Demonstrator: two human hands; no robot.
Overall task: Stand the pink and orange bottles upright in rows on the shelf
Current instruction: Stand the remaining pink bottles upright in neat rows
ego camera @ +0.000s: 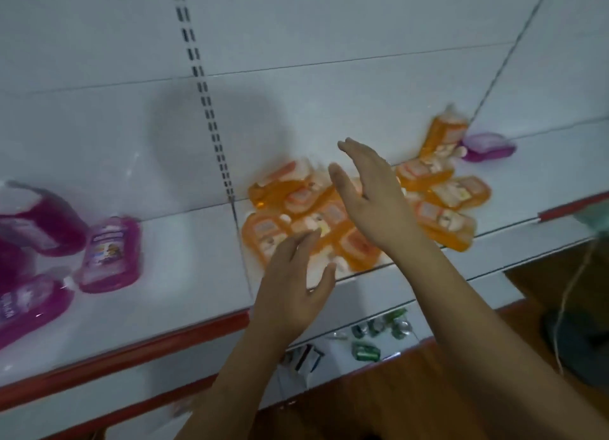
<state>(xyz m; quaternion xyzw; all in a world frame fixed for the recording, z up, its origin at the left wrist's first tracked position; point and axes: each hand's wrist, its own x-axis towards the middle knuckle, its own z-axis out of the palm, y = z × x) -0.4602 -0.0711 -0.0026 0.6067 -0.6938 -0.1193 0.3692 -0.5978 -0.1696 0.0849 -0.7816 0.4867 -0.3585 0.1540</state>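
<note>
On the shelf [184,294], centre-right, orange bottles [329,222] lie flat in a jumbled heap; pink bottles [110,255] lie tipped at far left. Both hands hover over the heap, left hand [293,291] and right hand [375,202], each grip wide, fingers straight, holding nothing.

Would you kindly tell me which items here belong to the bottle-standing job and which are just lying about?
Job:
orange bottles
pink bottles
shelf

Lying about:
green packets on the lower shelf
cord at right
</note>
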